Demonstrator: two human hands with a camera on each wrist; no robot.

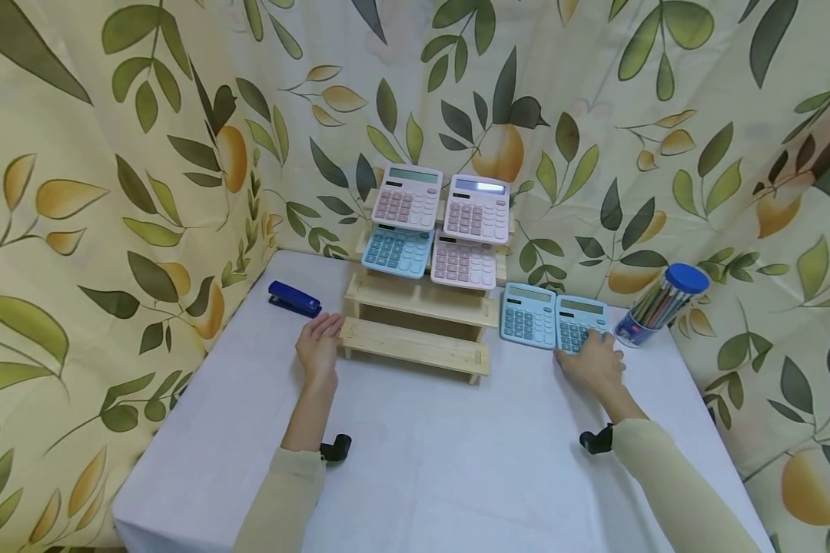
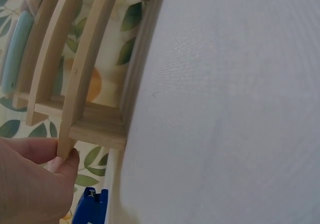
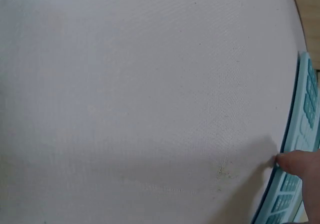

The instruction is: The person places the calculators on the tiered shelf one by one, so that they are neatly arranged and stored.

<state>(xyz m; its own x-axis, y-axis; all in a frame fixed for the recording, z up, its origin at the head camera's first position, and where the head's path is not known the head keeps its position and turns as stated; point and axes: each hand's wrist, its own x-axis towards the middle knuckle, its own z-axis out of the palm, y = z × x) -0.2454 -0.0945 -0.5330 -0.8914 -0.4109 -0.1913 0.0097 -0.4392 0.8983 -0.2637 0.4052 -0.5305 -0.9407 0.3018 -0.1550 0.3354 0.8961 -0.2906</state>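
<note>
The right hand [image 1: 592,361] lies on the near edge of a blue calculator [image 1: 579,323], its fingers [image 3: 300,164] spread loosely over the lower keys and front rim; whether they pinch it cannot be told. This calculator lies flat on the tabletop [image 1: 429,453], just right of the wooden rack [image 1: 422,322] and touching a second blue calculator [image 1: 529,313]. The left hand [image 1: 318,346] rests flat at the rack's left end, fingers together, thumb [image 2: 67,161] touching the wood.
</note>
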